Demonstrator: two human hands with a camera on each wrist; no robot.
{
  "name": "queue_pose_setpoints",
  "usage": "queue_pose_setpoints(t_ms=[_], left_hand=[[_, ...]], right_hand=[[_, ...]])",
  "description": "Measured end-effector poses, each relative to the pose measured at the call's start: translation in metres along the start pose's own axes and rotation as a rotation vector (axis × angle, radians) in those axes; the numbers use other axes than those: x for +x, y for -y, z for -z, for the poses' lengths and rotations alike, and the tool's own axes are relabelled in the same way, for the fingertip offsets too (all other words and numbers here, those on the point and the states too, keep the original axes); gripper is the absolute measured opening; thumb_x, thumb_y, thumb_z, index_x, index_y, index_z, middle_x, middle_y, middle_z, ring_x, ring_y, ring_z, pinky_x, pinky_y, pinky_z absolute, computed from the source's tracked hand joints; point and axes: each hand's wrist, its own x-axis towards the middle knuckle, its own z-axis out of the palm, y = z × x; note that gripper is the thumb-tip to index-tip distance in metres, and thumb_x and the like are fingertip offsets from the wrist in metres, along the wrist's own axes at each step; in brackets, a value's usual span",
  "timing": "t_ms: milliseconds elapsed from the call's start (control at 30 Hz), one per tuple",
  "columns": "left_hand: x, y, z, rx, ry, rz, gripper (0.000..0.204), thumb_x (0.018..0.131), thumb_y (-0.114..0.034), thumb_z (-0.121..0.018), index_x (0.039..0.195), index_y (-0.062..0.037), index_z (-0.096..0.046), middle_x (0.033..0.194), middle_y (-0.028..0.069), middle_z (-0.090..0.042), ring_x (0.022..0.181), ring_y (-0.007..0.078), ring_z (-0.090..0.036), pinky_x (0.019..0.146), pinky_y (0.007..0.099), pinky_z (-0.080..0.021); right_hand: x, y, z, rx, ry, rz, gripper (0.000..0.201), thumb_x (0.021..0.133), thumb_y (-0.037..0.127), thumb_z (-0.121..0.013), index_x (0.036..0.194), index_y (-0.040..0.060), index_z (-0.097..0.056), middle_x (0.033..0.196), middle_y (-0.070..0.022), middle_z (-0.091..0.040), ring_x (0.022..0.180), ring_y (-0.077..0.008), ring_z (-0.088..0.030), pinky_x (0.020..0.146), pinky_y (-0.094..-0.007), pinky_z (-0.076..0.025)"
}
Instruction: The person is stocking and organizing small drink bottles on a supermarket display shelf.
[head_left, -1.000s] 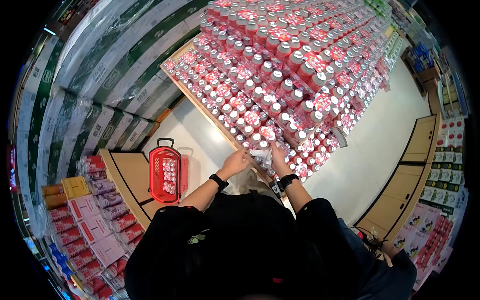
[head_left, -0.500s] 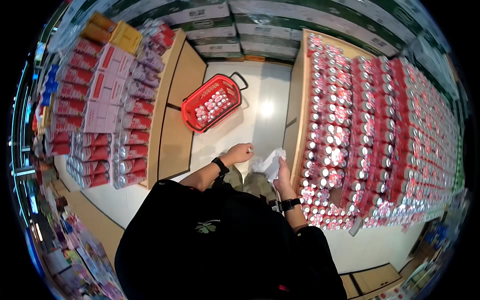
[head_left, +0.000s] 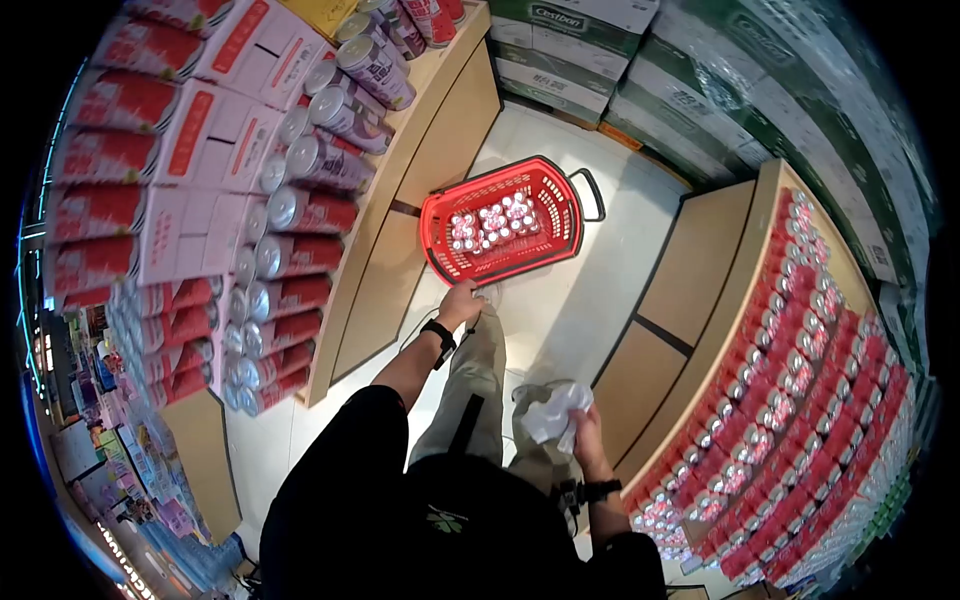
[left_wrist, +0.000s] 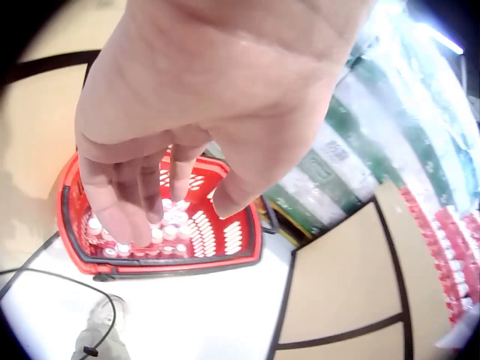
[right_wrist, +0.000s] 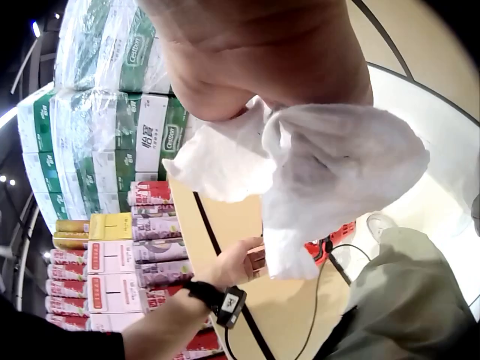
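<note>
My left hand (head_left: 460, 303) reaches forward toward a red shopping basket (head_left: 432, 228) on the floor. In the left wrist view its fingers hang loosely bent over the basket (left_wrist: 161, 264), with nothing held. Inside the basket lie several shrink-wrapped packs of cans (head_left: 495, 225). My right hand (head_left: 588, 437) grips a crumpled white cloth (head_left: 550, 412) by my right thigh. The cloth (right_wrist: 337, 165) droops from the hand in the right wrist view, where the right fingers are mostly hidden behind it.
Left of the basket, a wooden display stand (head_left: 400, 225) carries large cans (head_left: 310, 212) and pink cartons (head_left: 190, 235). To the right, another wooden stand (head_left: 690, 265) bears rows of red can packs (head_left: 780, 400). Wrapped green-and-white boxes (head_left: 570, 60) are stacked behind. A thin cable hangs near my left wrist.
My view has swung left from the red can stack to the basket, which now looks nearer. The left hand has moved forward to it. The right hand keeps the cloth, lower at my side.
</note>
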Motion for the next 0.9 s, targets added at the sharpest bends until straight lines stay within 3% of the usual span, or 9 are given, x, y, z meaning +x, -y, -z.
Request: queue_pose_setpoints(t_ms=[200, 233, 267, 333, 500, 600, 733, 800, 900], left_hand=[[0.208, 0.092, -0.034, -0.073, -0.186, 0.267, 0.086, 0.069, -0.029, -0.074, 0.138, -0.0034, -0.029, 0.12, 0.0279, -0.054, 0.108, 0.043, -0.057, 0.09, 0.0473, -0.049], [0.224, 0.08, -0.026, -0.079, -0.21, 0.28, 0.093, 0.066, -0.035, -0.077, 0.138, -0.0047, -0.027, 0.123, 0.028, -0.05, 0.113, 0.0425, -0.054, 0.093, 0.0483, -0.047], [0.273, 0.136, -0.061, -0.194, -0.284, 0.146, 0.099, 0.064, -0.04, -0.08, 0.14, -0.0064, -0.026, 0.127, 0.0267, -0.048, 0.118, 0.0406, -0.05, 0.097, 0.0468, -0.044], [0.27, 0.083, -0.032, 0.06, -0.17, 0.484, 0.106, 0.062, -0.041, -0.081, 0.145, -0.0139, -0.02, 0.135, 0.0274, -0.039, 0.122, 0.0411, -0.046, 0.101, 0.0452, -0.041], [0.321, 0.13, -0.079, 0.002, -0.186, 0.464, 0.114, 0.059, -0.03, -0.084, 0.147, -0.0291, -0.012, 0.136, 0.0286, -0.032, 0.122, 0.0438, -0.044, 0.1, 0.0449, -0.043], [0.332, 0.142, -0.084, 0.061, -0.366, 0.375, 0.104, 0.062, -0.024, -0.082, 0.144, -0.0242, -0.017, 0.124, 0.0268, -0.039, 0.114, 0.0446, -0.05, 0.091, 0.0465, -0.048], [0.307, 0.145, -0.074, 0.005, -0.348, 0.147, 0.09, 0.064, -0.025, -0.077, 0.14, -0.0172, -0.029, 0.13, 0.0272, -0.043, 0.109, 0.0432, -0.054, 0.086, 0.0461, -0.05], [0.276, 0.135, -0.045, -0.075, -0.235, 0.069, 0.096, 0.063, -0.029, -0.079, 0.142, -0.0124, -0.027, 0.125, 0.024, -0.052, 0.111, 0.0398, -0.056, 0.089, 0.0447, -0.049], [0.216, 0.088, -0.001, -0.265, -0.005, 0.089, 0.1, 0.063, -0.031, -0.08, 0.142, -0.006, -0.024, 0.118, 0.0221, -0.058, 0.109, 0.0379, -0.058, 0.09, 0.0436, -0.049]], right_hand=[[0.038, -0.093, -0.053, -0.394, -0.145, -0.257, 0.036, 0.086, 0.008, -0.054, 0.121, 0.0015, -0.056, 0.111, -0.0077, -0.063, 0.101, -0.017, -0.058, 0.088, -0.0296, -0.047], [0.042, -0.111, -0.059, -0.212, -0.092, -0.297, 0.036, 0.086, 0.008, -0.056, 0.121, 0.0009, -0.056, 0.11, -0.0079, -0.063, 0.1, -0.0169, -0.059, 0.088, -0.0299, -0.047], [0.048, -0.121, -0.068, -0.028, -0.038, -0.329, 0.036, 0.086, 0.009, -0.057, 0.121, 0.0004, -0.056, 0.11, -0.008, -0.063, 0.099, -0.0169, -0.059, 0.087, -0.0301, -0.047], [0.068, -0.127, -0.091, -0.058, -0.094, -0.4, 0.036, 0.086, 0.009, -0.057, 0.121, -0.0002, -0.056, 0.109, -0.0081, -0.063, 0.098, -0.0169, -0.06, 0.086, -0.0304, -0.048], [0.101, -0.147, -0.102, 0.133, -0.422, -0.797, 0.037, 0.086, 0.009, -0.058, 0.121, -0.0015, -0.055, 0.108, -0.0081, -0.063, 0.095, -0.0182, -0.062, 0.082, -0.0309, -0.051], [0.13, -0.129, -0.112, 0.124, -0.156, -0.552, 0.036, 0.086, 0.009, -0.055, 0.121, -0.0024, -0.054, 0.107, -0.01, -0.063, 0.093, -0.0212, -0.063, 0.081, -0.0317, -0.052], [0.132, -0.093, -0.122, 0.194, -0.144, -0.464, 0.037, 0.088, 0.011, -0.056, 0.124, -0.0002, -0.055, 0.109, -0.0103, -0.064, 0.095, -0.0201, -0.063, 0.081, -0.03, -0.05], [0.128, -0.103, -0.117, 0.085, -0.167, -0.398, 0.045, 0.083, 0.004, -0.051, 0.128, -0.0021, -0.049, 0.116, -0.0149, -0.061, 0.105, -0.0269, -0.061, 0.092, -0.0384, -0.049], [0.117, -0.073, -0.13, 0.042, -0.157, -0.34, 0.048, 0.079, 0.007, -0.054, 0.127, 0.0001, -0.051, 0.112, -0.0116, -0.062, 0.101, -0.0247, -0.06, 0.092, -0.0346, -0.045]])
